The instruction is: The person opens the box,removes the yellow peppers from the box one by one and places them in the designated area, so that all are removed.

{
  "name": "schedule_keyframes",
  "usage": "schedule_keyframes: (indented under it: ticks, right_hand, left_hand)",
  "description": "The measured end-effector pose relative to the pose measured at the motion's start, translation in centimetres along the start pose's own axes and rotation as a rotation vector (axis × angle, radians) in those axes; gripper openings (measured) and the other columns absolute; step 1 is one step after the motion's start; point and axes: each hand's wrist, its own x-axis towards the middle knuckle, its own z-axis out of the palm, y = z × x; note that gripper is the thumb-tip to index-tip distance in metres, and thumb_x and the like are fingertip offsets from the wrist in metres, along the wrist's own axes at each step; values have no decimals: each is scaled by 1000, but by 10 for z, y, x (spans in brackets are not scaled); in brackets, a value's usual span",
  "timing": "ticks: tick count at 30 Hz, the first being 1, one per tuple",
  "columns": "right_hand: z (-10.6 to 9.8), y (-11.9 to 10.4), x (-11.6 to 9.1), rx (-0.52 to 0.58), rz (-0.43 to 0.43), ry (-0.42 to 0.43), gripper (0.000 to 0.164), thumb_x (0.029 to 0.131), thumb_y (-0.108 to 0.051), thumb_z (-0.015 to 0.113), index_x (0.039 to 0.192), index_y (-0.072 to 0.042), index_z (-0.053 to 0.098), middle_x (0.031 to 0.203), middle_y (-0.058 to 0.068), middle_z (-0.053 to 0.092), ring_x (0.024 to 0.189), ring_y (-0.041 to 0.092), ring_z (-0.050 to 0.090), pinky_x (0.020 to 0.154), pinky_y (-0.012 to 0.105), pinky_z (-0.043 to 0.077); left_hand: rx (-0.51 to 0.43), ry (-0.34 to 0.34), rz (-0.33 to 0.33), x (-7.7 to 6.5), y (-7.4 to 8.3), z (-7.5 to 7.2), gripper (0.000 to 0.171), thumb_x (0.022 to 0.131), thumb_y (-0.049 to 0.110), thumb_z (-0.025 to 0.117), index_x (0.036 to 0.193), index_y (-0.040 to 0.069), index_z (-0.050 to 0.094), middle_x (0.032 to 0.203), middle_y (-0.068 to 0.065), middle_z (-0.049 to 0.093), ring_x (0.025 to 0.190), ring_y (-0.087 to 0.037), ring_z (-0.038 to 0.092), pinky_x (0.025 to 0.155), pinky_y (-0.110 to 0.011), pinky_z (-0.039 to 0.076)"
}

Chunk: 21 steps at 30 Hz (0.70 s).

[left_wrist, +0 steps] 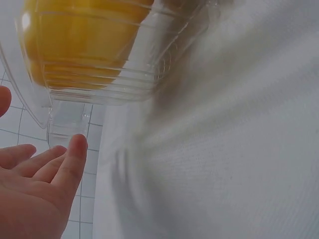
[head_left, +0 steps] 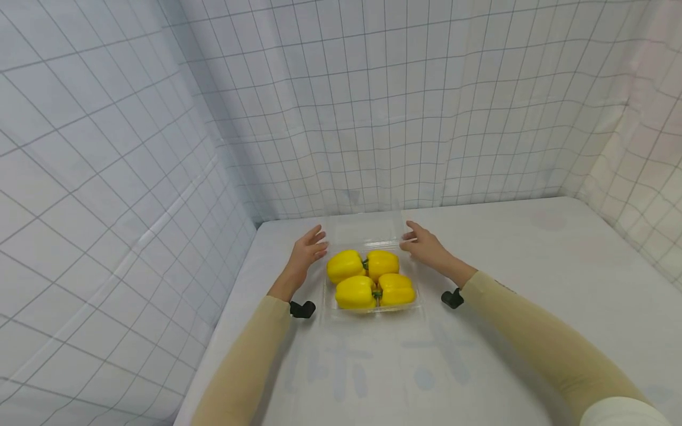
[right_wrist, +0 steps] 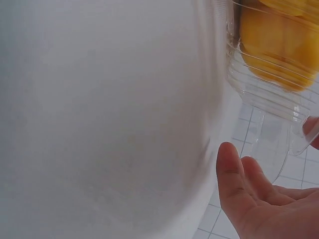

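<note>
Clear plastic box (head_left: pixel 329 297) sits on the white table (head_left: pixel 533 278), with four yellow peppers (head_left: pixel 354 293) inside and its see-through lid (head_left: pixel 364 229) up at the back. The left hand (head_left: pixel 305 255) and right hand (head_left: pixel 430 249) are by the lid's two sides, fingers loose, gripping nothing; I cannot tell if they touch it.

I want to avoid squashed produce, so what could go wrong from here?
The clear container might slide if its open lid is pulled: the left hand and right hand are by its rear corners, neither plainly bracing it. The four yellow peppers fill much of it, so one could catch the lid if it swings down.
</note>
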Motion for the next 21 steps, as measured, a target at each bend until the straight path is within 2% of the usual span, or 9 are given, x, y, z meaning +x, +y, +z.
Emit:
schedule_keyframes:
  ticks: [6,11,17,21]
  right_hand:
    - [1,4,0,4,36,-25,74,102,-27,55,161,-6,15,149,22,44,125,38,54,98,47,51]
    - [3,9,1,18,61,-47,72,103,-29,53,161,-7,17,152,22,41,121,37,56,98,45,51]
    - [0,7,-2,-5,53,-53,73,102,-32,54,161,-10,16,151,22,41,120,37,57,98,47,51]
    - [-7,2,-11,-66,23,-43,73,101,-33,55,161,-13,19,151,22,41,127,39,51,101,52,47]
  left_hand:
    - [-24,-5,-44,1,-7,-1,66,100,8,58,159,14,31,157,-15,39,135,-30,48,109,-42,42]
    - [0,-11,-73,2,-11,-1,65,99,9,59,159,12,32,157,-14,39,137,-29,46,110,-42,41]
    - [39,-6,-71,-1,-9,-1,64,100,10,58,159,12,32,158,-14,38,137,-31,45,110,-44,40]
    - [79,20,-57,-5,-6,-1,63,99,8,57,158,13,35,157,-16,38,136,-32,46,109,-46,41]
